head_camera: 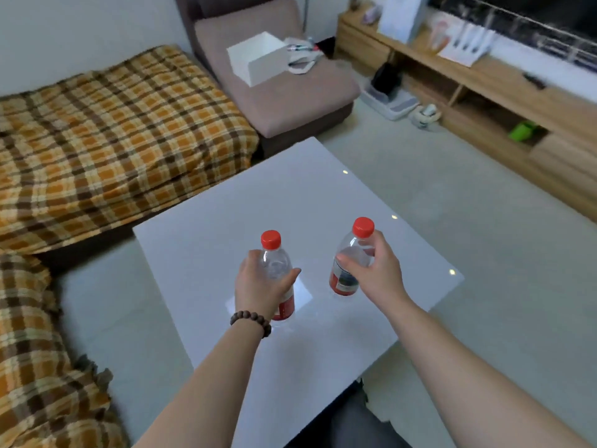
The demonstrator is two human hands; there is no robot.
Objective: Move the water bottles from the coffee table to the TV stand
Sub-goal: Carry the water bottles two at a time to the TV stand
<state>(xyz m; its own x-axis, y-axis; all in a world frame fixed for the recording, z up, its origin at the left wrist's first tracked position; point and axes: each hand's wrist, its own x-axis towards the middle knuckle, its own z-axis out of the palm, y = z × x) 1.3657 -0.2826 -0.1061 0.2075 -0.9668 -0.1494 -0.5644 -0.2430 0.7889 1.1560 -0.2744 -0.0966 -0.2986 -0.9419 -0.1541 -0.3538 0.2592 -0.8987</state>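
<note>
Pale floor (403, 195) and white wall (80, 30); plaid-covered sofa (106, 134) at left, mauve chair (284, 79) beyond, wooden shelving unit (484, 92) at right, its contents blurred, possibly papers.

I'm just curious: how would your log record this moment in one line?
stage: grasping | left hand: left bottle | right hand: right bottle | coffee table

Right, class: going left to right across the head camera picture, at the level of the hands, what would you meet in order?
Plaid blanket → left hand → left bottle → right bottle → right hand → edge of the coffee table → bare floor.
</note>
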